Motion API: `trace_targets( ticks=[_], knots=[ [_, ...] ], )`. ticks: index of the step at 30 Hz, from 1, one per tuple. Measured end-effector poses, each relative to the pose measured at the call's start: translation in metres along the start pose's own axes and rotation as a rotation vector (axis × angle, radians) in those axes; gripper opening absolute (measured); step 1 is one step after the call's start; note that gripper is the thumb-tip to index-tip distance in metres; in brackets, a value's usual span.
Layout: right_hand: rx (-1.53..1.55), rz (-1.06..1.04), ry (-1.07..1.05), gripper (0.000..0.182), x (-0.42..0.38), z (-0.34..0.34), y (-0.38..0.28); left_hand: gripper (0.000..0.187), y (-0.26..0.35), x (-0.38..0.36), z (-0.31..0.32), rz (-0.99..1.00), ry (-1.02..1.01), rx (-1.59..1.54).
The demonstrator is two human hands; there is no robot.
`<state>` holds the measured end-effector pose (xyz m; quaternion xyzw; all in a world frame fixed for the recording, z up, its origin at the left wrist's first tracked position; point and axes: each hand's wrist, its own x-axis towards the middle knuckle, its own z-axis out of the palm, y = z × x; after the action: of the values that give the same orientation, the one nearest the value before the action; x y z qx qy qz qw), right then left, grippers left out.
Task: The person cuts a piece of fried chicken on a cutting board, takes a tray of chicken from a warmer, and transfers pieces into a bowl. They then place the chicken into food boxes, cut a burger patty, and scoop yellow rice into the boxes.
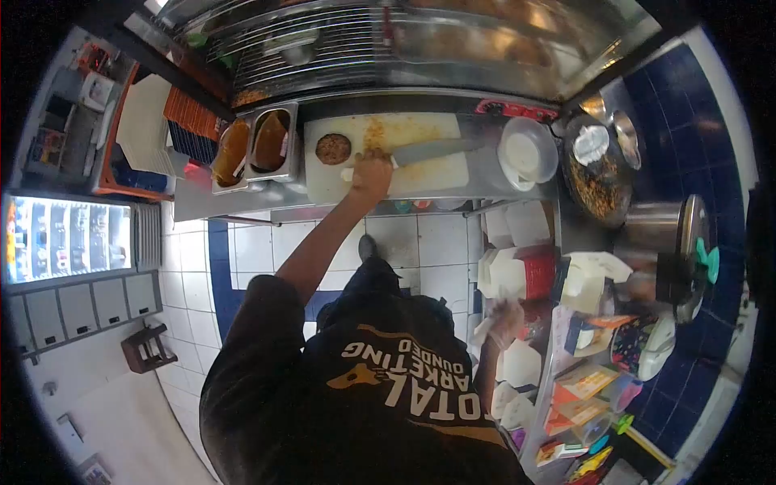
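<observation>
Gripping the knife point(428, 150) in the left hand point(372, 172) on the far cutting board point(420, 174), right of the patty point(333, 149) — right hand point(508, 317) blurred, grip unclear — risking a slip on the greasy board.

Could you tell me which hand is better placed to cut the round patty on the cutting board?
Left. The left hand already grips the knife on the cutting board, right beside the patty. The right hand is low among the white boxes, away from the board.
</observation>
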<state>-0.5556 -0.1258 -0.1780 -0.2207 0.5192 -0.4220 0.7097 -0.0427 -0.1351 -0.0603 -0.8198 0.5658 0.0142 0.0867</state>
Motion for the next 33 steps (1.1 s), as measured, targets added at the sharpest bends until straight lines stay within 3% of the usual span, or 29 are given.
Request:
trace_targets(
  ticks=[1, 2, 3, 4, 7, 11, 12, 14, 17, 18, 21, 23, 25, 27, 29, 33],
  knots=[
    [-0.384, -0.231, -0.145, 0.032, -0.008, 0.065, -0.019, 0.031, -0.008, 0.003, 0.000, 0.063, -0.101, -0.012],
    [-0.886, -0.560, -0.172, 0.029, -0.019, 0.135, -0.040, 0.028, -0.013, 0.003, 0.023, 0.102, 0.204, -0.040],
    [-1.200, -0.888, -0.102, 0.026, -0.030, 0.204, -0.062, 0.030, -0.017, -0.004, 0.019, 0.093, 0.179, -0.160],
    [-1.272, -0.798, -0.047, 0.023, -0.023, 0.236, -0.067, 0.032, -0.017, -0.016, 0.007, 0.080, 0.153, -0.281],
    [-1.297, -1.134, -0.201, 0.020, -0.006, 0.302, -0.070, 0.034, -0.027, -0.069, -0.005, 0.002, 0.066, -0.704],
    [-1.117, -1.135, -0.173, 0.023, 0.012, 0.369, -0.039, 0.036, -0.011, -0.113, -0.031, -0.183, -0.057, -0.939],
    [-1.079, -0.986, -0.260, 0.024, 0.017, 0.369, -0.029, 0.037, -0.002, -0.112, -0.039, -0.227, -0.059, -0.940],
    [-0.744, -0.271, -0.483, 0.028, 0.045, 0.348, -0.003, 0.038, 0.012, -0.110, -0.041, -0.287, 0.010, -0.902],
    [-1.107, -0.442, -0.516, 0.023, 0.063, 0.325, 0.010, 0.037, 0.018, -0.106, -0.021, -0.352, 0.158, -0.819],
    [-0.847, -0.347, -0.501, 0.030, 0.066, 0.325, 0.013, 0.035, 0.020, -0.108, -0.002, -0.376, 0.153, -0.823],
    [-0.814, -0.234, -0.564, 0.030, 0.079, 0.319, -0.006, 0.031, 0.030, -0.099, 0.043, -0.411, 0.149, -0.863],
    [-1.072, -0.348, -0.524, 0.016, 0.077, 0.287, -0.008, 0.028, 0.050, -0.104, 0.053, -0.421, 0.097, -0.921],
    [-0.953, -0.115, -0.338, 0.017, 0.041, 0.299, -0.037, 0.026, 0.063, -0.093, 0.057, -0.442, 0.068, -0.975],
    [-1.190, -0.466, -0.418, 0.027, 0.047, 0.237, -0.023, 0.026, 0.073, -0.095, 0.072, -0.452, 0.109, -1.002],
    [-1.042, -0.118, -0.253, 0.029, 0.018, 0.213, -0.029, 0.026, 0.087, -0.116, 0.086, -0.454, 0.087, -1.035],
    [-1.203, 0.027, -0.195, 0.026, -0.017, 0.146, -0.009, 0.029, 0.107, -0.222, 0.131, -0.414, 0.026, -1.011]
  ],
)
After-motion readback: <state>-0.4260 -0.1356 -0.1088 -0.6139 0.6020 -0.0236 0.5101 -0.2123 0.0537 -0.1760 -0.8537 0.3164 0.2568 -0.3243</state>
